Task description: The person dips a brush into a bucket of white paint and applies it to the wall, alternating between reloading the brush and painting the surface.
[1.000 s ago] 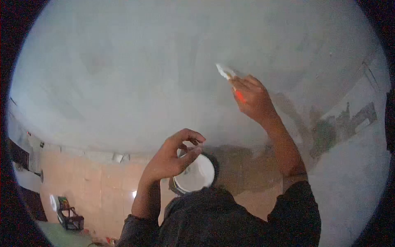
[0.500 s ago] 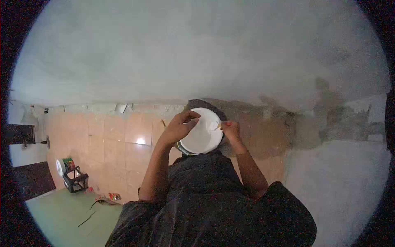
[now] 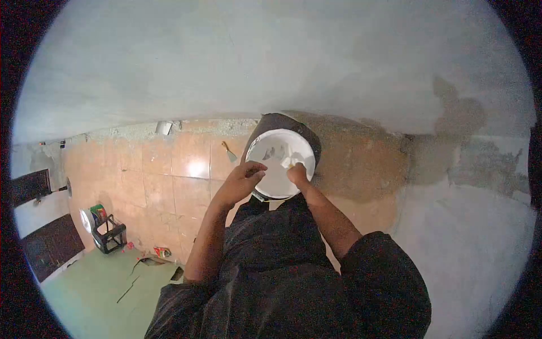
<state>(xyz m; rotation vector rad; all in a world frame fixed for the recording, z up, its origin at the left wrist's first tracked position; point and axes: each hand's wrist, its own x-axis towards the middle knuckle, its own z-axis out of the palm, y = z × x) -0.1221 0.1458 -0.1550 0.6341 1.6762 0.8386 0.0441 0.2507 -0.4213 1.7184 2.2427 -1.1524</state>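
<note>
A white bucket (image 3: 305, 148) stands upright in front of my body, with a pale, paste-like mix (image 3: 275, 172) inside. My right hand (image 3: 296, 174) reaches over the right side of its opening, fingers closed on a putty knife (image 3: 291, 166) whose yellowish handle barely shows. White paste is bunched near its blade, which is mostly covered. At the left rim, my left hand (image 3: 244, 182) has its fingers loosely bent and the thumb apart, holding nothing. Beyond it a second putty knife (image 3: 228, 151) with a yellow handle lies on the tiled floor.
A grey plastered wall (image 3: 271, 62) rises ahead. Behind the bucket shows a dark rounded shape (image 3: 282, 120). Orange tiles (image 3: 164, 192) cover the floor. To the left are a black frame-like object (image 3: 110, 234), a round container (image 3: 97, 214) and a green sheet (image 3: 101, 288) with torn edges.
My right hand has moved from the right rim inward over the bucket, with the putty knife. My left hand is slightly lower. The view has shifted, uncovering the floor putty knife.
</note>
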